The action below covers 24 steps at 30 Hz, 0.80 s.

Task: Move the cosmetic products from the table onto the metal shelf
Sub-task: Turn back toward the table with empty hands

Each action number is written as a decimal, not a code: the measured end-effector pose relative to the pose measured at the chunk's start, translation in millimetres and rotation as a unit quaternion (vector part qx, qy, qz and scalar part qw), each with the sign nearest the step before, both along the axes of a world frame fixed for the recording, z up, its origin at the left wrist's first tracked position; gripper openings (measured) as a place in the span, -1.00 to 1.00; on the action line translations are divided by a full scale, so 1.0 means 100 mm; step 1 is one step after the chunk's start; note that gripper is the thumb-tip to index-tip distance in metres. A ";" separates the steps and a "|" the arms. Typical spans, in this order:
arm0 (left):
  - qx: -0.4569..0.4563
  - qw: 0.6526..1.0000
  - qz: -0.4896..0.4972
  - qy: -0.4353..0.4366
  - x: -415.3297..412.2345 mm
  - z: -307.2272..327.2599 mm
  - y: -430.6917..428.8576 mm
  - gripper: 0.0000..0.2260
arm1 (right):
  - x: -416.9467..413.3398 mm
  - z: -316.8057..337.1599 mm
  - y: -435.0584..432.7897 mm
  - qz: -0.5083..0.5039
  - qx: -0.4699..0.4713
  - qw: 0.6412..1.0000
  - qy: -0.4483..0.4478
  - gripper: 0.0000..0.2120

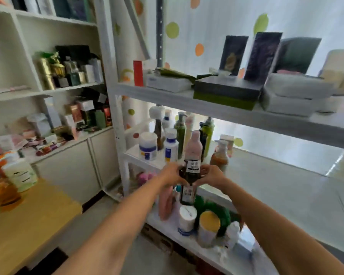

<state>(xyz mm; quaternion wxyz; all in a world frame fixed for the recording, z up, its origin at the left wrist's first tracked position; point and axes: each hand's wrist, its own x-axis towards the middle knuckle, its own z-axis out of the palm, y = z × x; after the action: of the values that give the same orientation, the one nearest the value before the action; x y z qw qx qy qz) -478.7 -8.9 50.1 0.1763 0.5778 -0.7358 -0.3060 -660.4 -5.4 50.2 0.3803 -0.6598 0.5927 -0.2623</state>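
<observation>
Left hand [172, 175] and right hand [212, 175] are both curling their fingers round the mid-body of a dark bottle [189, 176], one hand on each side.

The bottle is hanging upright at the front edge of the middle tier of the metal shelf [246, 116], just ahead of a pink bottle [195, 145]. Its base does not appear to be seated on the board yet.

Judgement on handling:
- The wall is looking rigid, smooth and glossy, so probably slippery.
- It is likely fairly heavy if full.
- The white paper labels are offering the better grip.
- The shape is tall and narrow and could tip, so gripping low on the body is suiting it.

The shelf boards are looking white, flat and hard. To the left, on the yellow wooden tabletop [32, 221], a white pump bottle [18, 173] and an amber bottle [5, 192] are waiting.
</observation>
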 end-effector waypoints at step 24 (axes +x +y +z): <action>-0.065 0.986 -0.151 -0.040 -2.52 -0.08 -1.27 -0.73 | -2.12 -0.13 -0.80 -0.221 -0.047 0.972 0.070 -0.64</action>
<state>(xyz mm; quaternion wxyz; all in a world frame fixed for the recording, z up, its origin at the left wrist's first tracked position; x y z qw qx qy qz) -730.9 -136.1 42.1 0.1364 0.4594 -0.8392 -0.2571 -872.4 -85.8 37.5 0.2389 -0.5465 0.7360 -0.3202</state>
